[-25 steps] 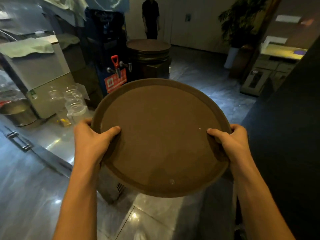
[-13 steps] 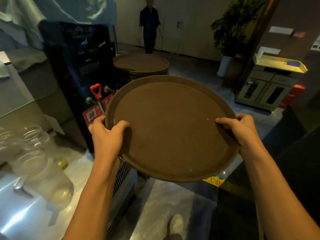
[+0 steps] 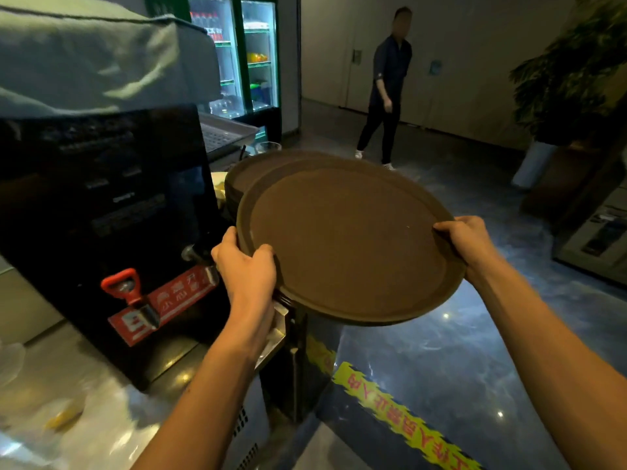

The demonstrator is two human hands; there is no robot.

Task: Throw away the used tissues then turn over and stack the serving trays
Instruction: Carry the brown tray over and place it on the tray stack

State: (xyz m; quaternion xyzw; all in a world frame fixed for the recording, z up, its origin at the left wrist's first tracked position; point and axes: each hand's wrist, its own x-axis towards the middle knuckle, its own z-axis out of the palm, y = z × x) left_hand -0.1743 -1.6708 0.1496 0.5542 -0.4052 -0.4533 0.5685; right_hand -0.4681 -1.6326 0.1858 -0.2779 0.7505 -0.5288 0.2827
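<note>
A black hot-water dispenser (image 3: 101, 215) with one red tap (image 3: 124, 286) stood left, beside the left hand (image 3: 246, 269). Both hands, left and right hand (image 3: 470, 244), gripped one round brown serving tray (image 3: 346, 245) by opposite rims, rim-side up, tilted, overlapping the tray stack (image 3: 244, 174) behind; stack count unclear.

A black dispenser (image 3: 101, 212) with a red tap (image 3: 124, 288) stands left of the hands. Beyond them a lit fridge (image 3: 249, 62), a walking person (image 3: 386, 86), and a plant (image 3: 573, 72) far right.

Round brown tray (image 3: 346, 242) gripped by left hand (image 3: 246, 269), right hand (image 3: 470, 244), above tray stack (image 3: 244, 174)
</note>
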